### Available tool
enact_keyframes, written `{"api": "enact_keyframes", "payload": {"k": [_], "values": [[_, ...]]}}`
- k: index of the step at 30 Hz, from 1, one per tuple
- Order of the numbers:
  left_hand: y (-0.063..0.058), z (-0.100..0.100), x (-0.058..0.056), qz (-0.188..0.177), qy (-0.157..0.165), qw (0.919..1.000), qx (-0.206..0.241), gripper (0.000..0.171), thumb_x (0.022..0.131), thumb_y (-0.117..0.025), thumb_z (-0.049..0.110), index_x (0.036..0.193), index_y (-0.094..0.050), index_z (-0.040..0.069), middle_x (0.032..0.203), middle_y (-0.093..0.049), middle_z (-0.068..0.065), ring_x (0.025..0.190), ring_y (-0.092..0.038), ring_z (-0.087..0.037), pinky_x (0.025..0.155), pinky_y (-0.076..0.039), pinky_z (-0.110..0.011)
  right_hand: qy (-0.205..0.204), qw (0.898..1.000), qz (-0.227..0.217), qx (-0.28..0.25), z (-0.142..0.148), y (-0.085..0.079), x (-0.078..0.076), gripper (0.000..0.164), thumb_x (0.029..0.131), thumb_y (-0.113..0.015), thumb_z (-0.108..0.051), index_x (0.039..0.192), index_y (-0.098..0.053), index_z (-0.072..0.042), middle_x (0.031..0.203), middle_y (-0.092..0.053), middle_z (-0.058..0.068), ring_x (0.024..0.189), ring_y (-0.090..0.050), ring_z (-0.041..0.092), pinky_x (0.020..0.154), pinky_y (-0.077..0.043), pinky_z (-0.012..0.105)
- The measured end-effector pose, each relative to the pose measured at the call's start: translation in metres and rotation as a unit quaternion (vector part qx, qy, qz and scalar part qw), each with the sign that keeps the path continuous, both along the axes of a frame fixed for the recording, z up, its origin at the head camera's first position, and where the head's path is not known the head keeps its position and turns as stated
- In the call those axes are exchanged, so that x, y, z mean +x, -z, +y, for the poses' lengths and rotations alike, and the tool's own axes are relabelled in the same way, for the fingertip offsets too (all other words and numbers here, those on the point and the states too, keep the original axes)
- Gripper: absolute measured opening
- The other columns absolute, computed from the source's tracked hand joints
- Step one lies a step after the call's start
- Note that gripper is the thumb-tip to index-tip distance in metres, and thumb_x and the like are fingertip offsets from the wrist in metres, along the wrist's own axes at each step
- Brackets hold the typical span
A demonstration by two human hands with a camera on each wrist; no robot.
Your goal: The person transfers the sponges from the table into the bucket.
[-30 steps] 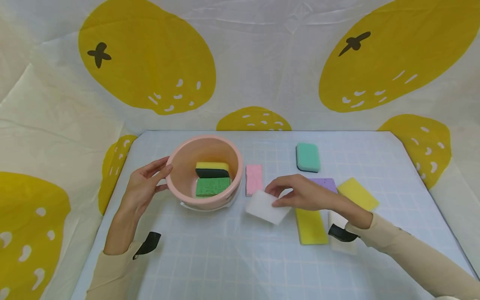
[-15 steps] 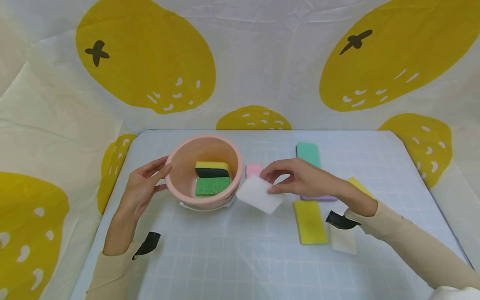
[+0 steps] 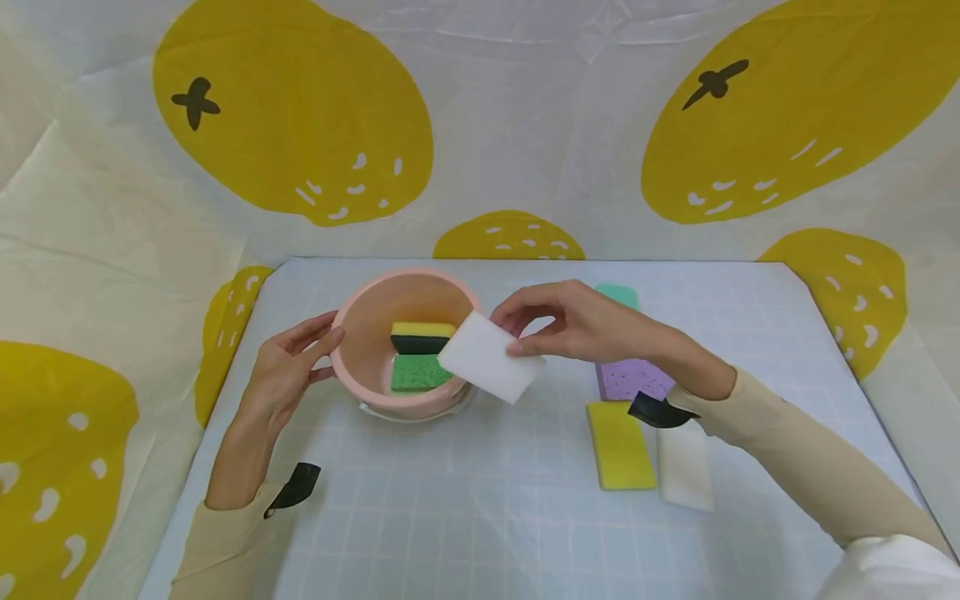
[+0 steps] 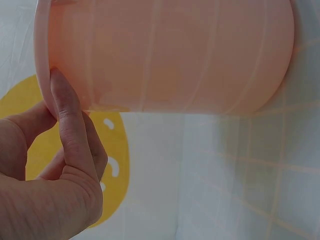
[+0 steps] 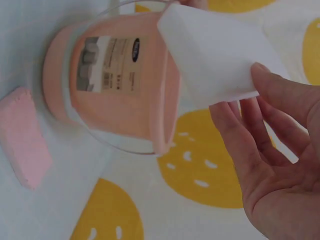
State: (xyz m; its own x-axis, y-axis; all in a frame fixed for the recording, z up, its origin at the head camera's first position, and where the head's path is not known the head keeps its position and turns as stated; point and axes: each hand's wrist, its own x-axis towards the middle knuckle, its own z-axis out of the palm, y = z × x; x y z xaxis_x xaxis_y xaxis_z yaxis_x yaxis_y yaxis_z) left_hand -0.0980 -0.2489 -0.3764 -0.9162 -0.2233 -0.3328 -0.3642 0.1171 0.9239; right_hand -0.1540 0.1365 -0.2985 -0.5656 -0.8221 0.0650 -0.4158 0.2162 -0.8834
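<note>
My left hand [image 3: 287,368] pinches the left rim of a pink bucket [image 3: 363,342], thumb and fingers on either side of the lip, as the left wrist view shows. Inside the bucket lie a green sponge [image 3: 420,372] and a yellow sponge with a dark scouring layer [image 3: 422,339]. A white sponge [image 3: 486,354] is held tilted between the thumb and fingers of my right hand [image 3: 588,321]. It overlaps the bucket's right rim in the head view. In the right wrist view, the white sponge [image 5: 215,52] is near the bucket's mouth; whether they touch I cannot tell.
On the right of the table lie a purple sponge [image 3: 630,379], a yellow sponge [image 3: 621,446], another white sponge [image 3: 686,468] and a teal sponge [image 3: 619,295], partly behind the right arm. A pink sponge [image 5: 25,137] lies beside the bucket. A wire handle [image 5: 120,149] hangs from the bucket.
My right hand has lifted the white sponge and carried it left and away from me, up to the bucket's rim. The left hand and bucket have stayed put.
</note>
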Motion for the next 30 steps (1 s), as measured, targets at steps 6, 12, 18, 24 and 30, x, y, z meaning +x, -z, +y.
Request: {"api": "enact_keyframes", "payload": {"k": [6, 12, 18, 24, 30], "values": [[0.000, 0.000, 0.000, 0.000, -0.001, 1.0000, 0.001, 0.069, 0.091, -0.077, 0.043, 0.150, -0.054, 0.014, 0.139, -0.057, -0.004, 0.102, -0.065, -0.010, 0.080, -0.060, -0.024, -0.004, 1.000, 0.026, -0.007, -0.014, -0.010, -0.009, 0.033, 0.092, -0.079, -0.009, 0.124, -0.071, -0.007, 0.116, -0.071, 0.001, 0.103, -0.068, 0.016, 0.084, -0.062, 0.033], [0.001, -0.001, 0.000, 0.000, -0.002, 1.0000, 0.002, 0.070, 0.090, -0.077, 0.043, 0.150, -0.054, 0.014, 0.138, -0.057, -0.004, 0.101, -0.065, -0.010, 0.080, -0.060, -0.024, -0.014, 0.999, 0.038, -0.015, -0.027, -0.013, -0.020, 0.033, 0.093, -0.078, -0.009, 0.124, -0.070, -0.006, 0.115, -0.071, 0.001, 0.102, -0.068, 0.016, 0.084, -0.062, 0.033], [0.001, -0.001, 0.000, 0.003, -0.002, 0.9999, 0.016, 0.072, 0.089, -0.079, 0.043, 0.150, -0.055, 0.013, 0.136, -0.058, -0.003, 0.100, -0.065, -0.010, 0.079, -0.060, -0.024, -0.025, 0.999, 0.032, -0.036, -0.042, -0.010, -0.029, 0.032, 0.093, -0.077, -0.008, 0.124, -0.070, -0.005, 0.114, -0.071, 0.002, 0.102, -0.069, 0.017, 0.085, -0.062, 0.034], [0.002, -0.003, 0.002, 0.020, 0.005, 0.9989, 0.043, 0.072, 0.089, -0.080, 0.039, 0.149, -0.054, 0.009, 0.125, -0.063, 0.003, 0.098, -0.066, -0.008, 0.077, -0.061, -0.024, -0.030, 0.998, 0.036, -0.036, -0.060, 0.000, -0.038, 0.032, 0.093, -0.078, -0.009, 0.123, -0.071, -0.005, 0.113, -0.072, 0.001, 0.100, -0.069, 0.015, 0.087, -0.061, 0.033], [0.002, -0.003, 0.002, 0.022, 0.008, 0.9990, 0.039, 0.072, 0.090, -0.080, 0.039, 0.150, -0.054, 0.009, 0.124, -0.062, 0.004, 0.099, -0.065, -0.009, 0.078, -0.061, -0.024, -0.046, 0.997, 0.031, -0.044, -0.076, 0.008, -0.044, 0.030, 0.093, -0.077, -0.006, 0.121, -0.070, -0.001, 0.113, -0.072, 0.004, 0.100, -0.068, 0.017, 0.091, -0.058, 0.039]]}}
